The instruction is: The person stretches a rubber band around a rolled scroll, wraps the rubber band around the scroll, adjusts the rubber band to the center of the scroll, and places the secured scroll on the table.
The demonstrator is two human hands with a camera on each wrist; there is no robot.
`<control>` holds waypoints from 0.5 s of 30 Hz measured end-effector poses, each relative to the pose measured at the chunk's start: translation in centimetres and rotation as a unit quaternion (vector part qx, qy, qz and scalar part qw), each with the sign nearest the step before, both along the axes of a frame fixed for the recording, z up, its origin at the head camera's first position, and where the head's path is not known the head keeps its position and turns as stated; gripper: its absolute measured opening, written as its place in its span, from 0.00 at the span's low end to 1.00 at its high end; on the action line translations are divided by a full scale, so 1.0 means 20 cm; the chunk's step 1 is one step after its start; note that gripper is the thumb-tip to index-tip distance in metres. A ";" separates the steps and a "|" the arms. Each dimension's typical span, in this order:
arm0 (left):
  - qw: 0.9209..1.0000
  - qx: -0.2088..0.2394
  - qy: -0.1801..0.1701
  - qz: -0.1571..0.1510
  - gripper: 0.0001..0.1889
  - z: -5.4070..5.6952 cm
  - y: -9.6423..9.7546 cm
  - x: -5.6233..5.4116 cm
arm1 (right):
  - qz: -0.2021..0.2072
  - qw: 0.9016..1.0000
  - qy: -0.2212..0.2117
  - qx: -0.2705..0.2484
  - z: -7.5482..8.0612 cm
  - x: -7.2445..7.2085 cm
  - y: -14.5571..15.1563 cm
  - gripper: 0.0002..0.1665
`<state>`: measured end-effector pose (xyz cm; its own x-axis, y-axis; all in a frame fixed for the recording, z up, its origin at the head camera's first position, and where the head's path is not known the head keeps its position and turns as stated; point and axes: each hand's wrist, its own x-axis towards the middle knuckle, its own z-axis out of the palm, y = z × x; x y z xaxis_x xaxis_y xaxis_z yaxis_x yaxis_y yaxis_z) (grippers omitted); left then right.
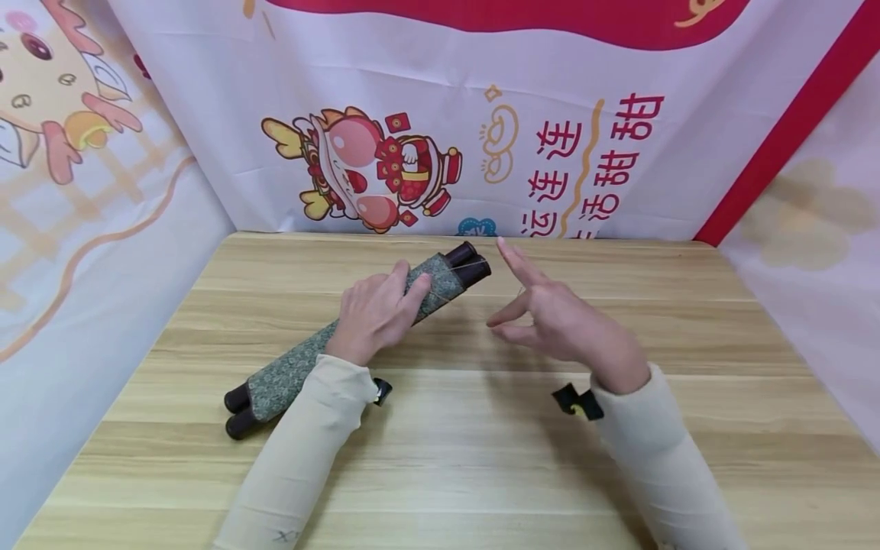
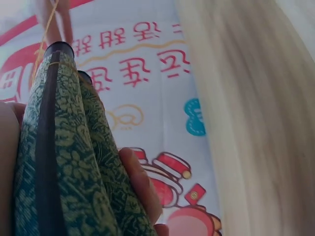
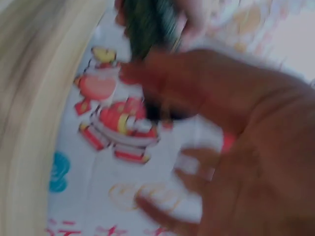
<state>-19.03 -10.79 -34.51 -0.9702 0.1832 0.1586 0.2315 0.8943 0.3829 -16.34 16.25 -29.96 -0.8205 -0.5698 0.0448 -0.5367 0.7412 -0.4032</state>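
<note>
A rolled scroll (image 1: 292, 376) in green patterned brocade, with dark knobs at both ends, slants over the table. My left hand (image 1: 376, 309) grips it near its far end, fingers (image 2: 141, 184) wrapped round the brocade in the left wrist view. Around that far end runs a thin orange cord (image 2: 47, 27), stretching up toward my right hand (image 1: 560, 317). The right hand stands just right of the scroll's end, index finger extended, thumb and another finger close together with the cord leading to them. Motion blurs this hand in the right wrist view.
The wood-grain table (image 1: 481, 458) spreads under both arms. Behind it hangs a white cloth (image 1: 241, 176) with cartoon figures and red characters. Another printed cloth (image 1: 89, 252) closes off the left side.
</note>
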 end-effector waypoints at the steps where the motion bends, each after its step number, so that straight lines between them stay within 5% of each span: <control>1: 1.000 0.004 -0.003 -0.008 0.34 0.01 0.01 0.01 | 0.021 1.000 -0.004 -0.018 0.00 -0.03 0.03 0.09; 8: 0.994 0.039 -0.038 -0.094 0.28 0.09 0.07 0.07 | 0.123 0.977 -0.048 -0.165 -0.03 -0.14 0.20 0.08; 15: 0.983 0.059 -0.054 -0.166 0.18 0.14 0.10 0.14 | 0.213 0.930 -0.153 -0.256 -0.05 -0.18 0.25 0.14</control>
<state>-16.28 -8.80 -31.64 -0.8720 0.4797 0.0980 0.4562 0.7235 0.5181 -19.86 21.23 -30.90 -0.5446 -0.8144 0.2003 -0.5391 0.1570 -0.8275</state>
